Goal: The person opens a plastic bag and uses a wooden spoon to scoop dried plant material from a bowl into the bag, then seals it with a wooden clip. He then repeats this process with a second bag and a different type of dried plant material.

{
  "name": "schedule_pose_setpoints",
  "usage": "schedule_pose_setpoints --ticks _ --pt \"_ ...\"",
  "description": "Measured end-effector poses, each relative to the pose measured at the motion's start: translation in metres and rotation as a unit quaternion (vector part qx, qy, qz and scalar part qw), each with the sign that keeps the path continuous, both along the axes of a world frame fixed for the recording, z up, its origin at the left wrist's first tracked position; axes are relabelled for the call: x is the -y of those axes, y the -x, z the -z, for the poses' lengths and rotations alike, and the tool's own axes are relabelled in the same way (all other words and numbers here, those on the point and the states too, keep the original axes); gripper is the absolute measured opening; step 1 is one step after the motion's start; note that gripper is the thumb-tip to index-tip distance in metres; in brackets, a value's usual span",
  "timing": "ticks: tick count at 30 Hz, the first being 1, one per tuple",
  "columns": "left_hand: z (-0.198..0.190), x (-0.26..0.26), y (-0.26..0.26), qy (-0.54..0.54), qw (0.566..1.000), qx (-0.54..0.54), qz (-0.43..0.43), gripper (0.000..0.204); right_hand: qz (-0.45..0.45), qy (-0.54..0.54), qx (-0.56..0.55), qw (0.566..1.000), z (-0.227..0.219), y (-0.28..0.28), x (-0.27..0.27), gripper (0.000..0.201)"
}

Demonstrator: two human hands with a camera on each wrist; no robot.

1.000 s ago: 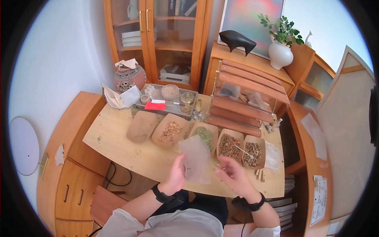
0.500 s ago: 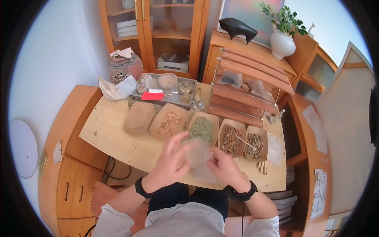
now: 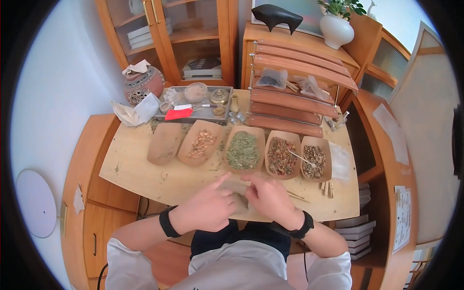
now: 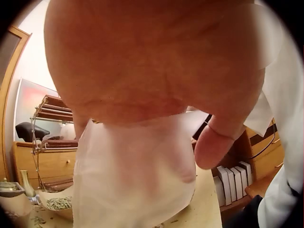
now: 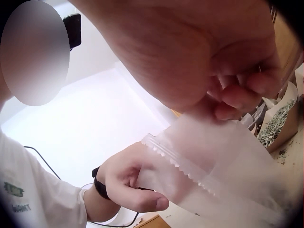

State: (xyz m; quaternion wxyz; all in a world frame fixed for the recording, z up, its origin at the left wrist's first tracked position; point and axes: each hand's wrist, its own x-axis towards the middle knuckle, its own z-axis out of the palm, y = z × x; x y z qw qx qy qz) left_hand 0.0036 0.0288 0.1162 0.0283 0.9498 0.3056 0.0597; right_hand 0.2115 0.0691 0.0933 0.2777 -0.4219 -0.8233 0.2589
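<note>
Bag [image 5: 228, 156] pinched by right hand [image 3: 271, 199], left hand [image 3: 205, 205] against it, thumb free; both partly hide it. Herb tray [image 3: 261, 145] just beyond.

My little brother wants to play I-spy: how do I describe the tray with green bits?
On the wooden table, just beyond the person's cloudy pouch, stand five brown trays in a row. Pick the middle one: only it holds a green heap.

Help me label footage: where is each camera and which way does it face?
Head: on the head, facing forward and down at the table; left hand and right hand show.
Left wrist: on that wrist, facing the bag past the left hand.
Right wrist: on that wrist, facing the bag; both hands show.
Wrist views share the bag and green herbs.
</note>
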Motion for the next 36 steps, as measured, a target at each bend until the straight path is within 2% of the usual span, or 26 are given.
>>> schedule_pose_setpoints --ticks 3,6,9,12,13,15,16,18,19,21,24,27,28,30,31,32,33,35,36 --pt "-0.004 0.003 -0.003 0.062 0.995 -0.066 -0.028 0.017 0.002 0.022 0.013 1.000 0.004 -0.005 -0.002 0.030" --pt "-0.014 0.003 -0.004 0.066 0.994 -0.084 -0.019 0.017 0.012 0.040 0.003 0.999 0.009 -0.007 -0.002 0.030" --pt "-0.008 0.000 0.003 0.037 0.999 0.004 0.007 0.017 0.016 0.070 -0.016 0.997 0.009 -0.008 -0.003 0.030" --pt "-0.010 0.000 0.011 -0.038 0.986 0.159 -0.019 0.027 0.022 0.146 -0.060 0.987 0.007 -0.012 -0.007 0.030" --pt "-0.009 0.003 0.012 -0.038 0.967 0.241 -0.076 0.032 0.024 0.174 -0.080 0.981 0.006 -0.013 -0.009 0.031" --pt "0.001 0.015 0.014 -0.038 0.900 0.395 -0.183 0.043 0.029 0.176 -0.125 0.976 0.001 -0.014 -0.011 0.032" --pt "0.012 0.019 0.011 0.032 0.835 0.494 -0.239 0.045 0.033 0.177 -0.150 0.972 0.000 -0.013 -0.012 0.033" --pt "0.042 0.020 0.002 0.170 0.651 0.659 -0.336 0.049 0.024 0.176 -0.200 0.963 0.000 -0.007 -0.014 0.035" --pt "0.048 0.019 0.001 0.271 0.581 0.698 -0.319 0.049 0.018 0.177 -0.223 0.958 -0.001 -0.004 -0.015 0.036" --pt "0.055 0.017 -0.002 0.457 0.407 0.744 -0.269 0.051 0.011 0.191 -0.227 0.955 -0.011 0.005 -0.013 0.038" --pt "0.046 0.014 -0.019 0.499 0.366 0.758 -0.205 0.055 -0.009 0.198 -0.232 0.952 -0.012 0.016 -0.011 0.041" --pt "0.051 0.011 -0.027 0.481 0.320 0.783 -0.229 0.050 -0.022 0.213 -0.191 0.958 -0.023 0.015 -0.006 0.040" --pt "0.058 0.010 -0.026 0.482 0.318 0.784 -0.228 0.049 -0.023 0.221 -0.169 0.960 -0.027 0.012 -0.004 0.040" --pt "0.077 0.011 -0.018 0.485 0.312 0.785 -0.226 0.047 -0.017 0.181 -0.167 0.969 -0.020 -0.006 -0.006 0.043" --pt "0.082 0.010 -0.014 0.485 0.289 0.795 -0.223 0.046 -0.014 0.162 -0.164 0.973 -0.018 -0.019 -0.007 0.045" --pt "0.086 0.010 -0.010 0.484 0.265 0.805 -0.219 0.046 0.004 0.154 -0.120 0.981 -0.021 -0.033 -0.007 0.040" --pt "0.089 0.010 -0.007 0.482 0.239 0.814 -0.217 0.046 0.010 0.095 -0.055 0.994 -0.020 -0.048 -0.008 0.037" --pt "0.089 0.013 -0.002 0.483 0.229 0.814 -0.226 0.047 0.016 -0.021 0.077 0.997 -0.011 -0.078 -0.007 0.031" --pt "0.088 0.014 -0.001 0.484 0.223 0.814 -0.233 0.047 0.033 -0.023 0.101 0.994 -0.003 -0.091 -0.004 0.028"
